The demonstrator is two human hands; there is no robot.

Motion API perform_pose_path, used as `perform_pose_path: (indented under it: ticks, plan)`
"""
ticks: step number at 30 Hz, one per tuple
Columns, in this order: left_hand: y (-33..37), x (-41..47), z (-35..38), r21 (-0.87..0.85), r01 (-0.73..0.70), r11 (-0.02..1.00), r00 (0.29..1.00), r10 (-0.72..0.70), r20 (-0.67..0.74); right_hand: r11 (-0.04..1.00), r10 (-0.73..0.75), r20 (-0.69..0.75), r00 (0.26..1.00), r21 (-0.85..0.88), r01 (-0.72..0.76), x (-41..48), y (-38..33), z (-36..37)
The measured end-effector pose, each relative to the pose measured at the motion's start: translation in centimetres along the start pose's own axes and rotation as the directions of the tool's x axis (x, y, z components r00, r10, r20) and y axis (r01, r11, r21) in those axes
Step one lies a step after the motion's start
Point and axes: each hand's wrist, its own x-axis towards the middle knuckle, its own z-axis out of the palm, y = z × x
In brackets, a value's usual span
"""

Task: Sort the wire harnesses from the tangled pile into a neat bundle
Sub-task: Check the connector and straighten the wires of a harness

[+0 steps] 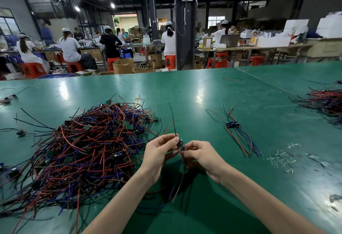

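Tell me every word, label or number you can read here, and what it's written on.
No text here can be read.
Blue crate past the table's far edge: white marks, too blurred to read.
Brown box on the far bench: red label, too small to read.
Green boards in the tangled pile: no legible print.
Wire harness pinched by the left hand and right hand: no visible marking.

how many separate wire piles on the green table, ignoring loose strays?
3. A large tangled pile of red, blue and black wires at left; a small neat bundle of blue-plugged wires mid-right; another red-and-black wire heap at the far right edge, partly cut off.
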Motion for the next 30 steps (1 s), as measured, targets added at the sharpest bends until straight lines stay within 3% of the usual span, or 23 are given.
perform_pose_path:
  ticks: [8, 13, 20, 30]
  plan:
    - [0.37, 0.0, 0.0, 0.005, -0.007, 1.0, 0.999, 0.007, -0.032, 0.997, -0.032, 0.131, 0.991, -0.071, 0.041, -0.49, -0.55, 0.01]
    - [0.58, -0.12, 0.53, 0.028, -0.035, 0.999, 0.999, 0.036, -0.019, 0.995, -0.062, 0.07, 0.996, -0.078, 0.068, -0.44, -0.39, 0.19]
    - [0.35, 0.0, 0.27, 0.067, -0.01, 0.998, 1.0, 0.011, -0.016, 0.989, -0.064, 0.144, 0.988, -0.125, 0.082, -0.33, -0.2, 0.08]
    - [0.84, 0.2, -0.13, 0.073, -0.056, 0.996, 0.996, 0.061, -0.062, 0.979, 0.059, 0.276, 0.959, -0.202, -0.002, -0.65, -0.61, -0.2]
